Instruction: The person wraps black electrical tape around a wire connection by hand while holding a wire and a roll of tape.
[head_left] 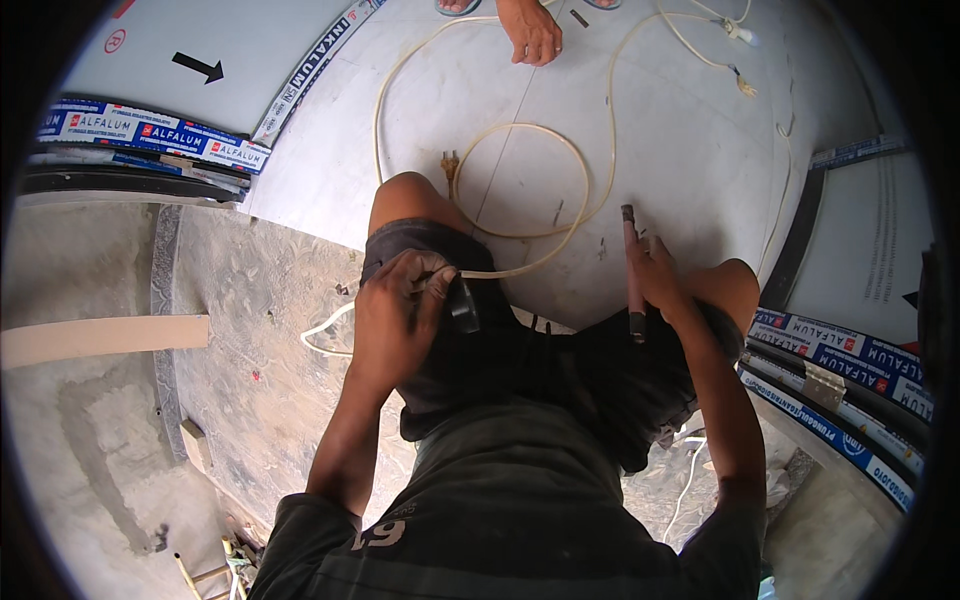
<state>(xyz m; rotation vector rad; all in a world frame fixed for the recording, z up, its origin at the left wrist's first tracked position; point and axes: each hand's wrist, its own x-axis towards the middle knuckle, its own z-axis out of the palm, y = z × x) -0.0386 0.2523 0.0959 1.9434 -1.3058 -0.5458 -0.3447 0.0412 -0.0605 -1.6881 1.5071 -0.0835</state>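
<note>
My left hand (398, 312) is closed above my left thigh, its thumb and fingers pinching the pale cable (500, 273). Against the fingertips hangs a small black piece with a rounded edge (463, 306); its exact kind I cannot make out. Over my right thigh, my right hand (655, 272) is wrapped round a slim reddish-brown rod-shaped tool (633, 265) with dark ends, held nearly upright in the picture. The cable loops across the pale floor in front of my knees, and a brown two-pin plug (450, 165) lies beside the loop.
Another person's hand (533, 38) reaches down at the far edge, between sandalled feet. A pale socket end (740, 33) and a second plug (746, 86) lie far right. Framed panels with printed blue-and-white tape (160, 135) stand at left; a similar panel (860, 250) stands at right.
</note>
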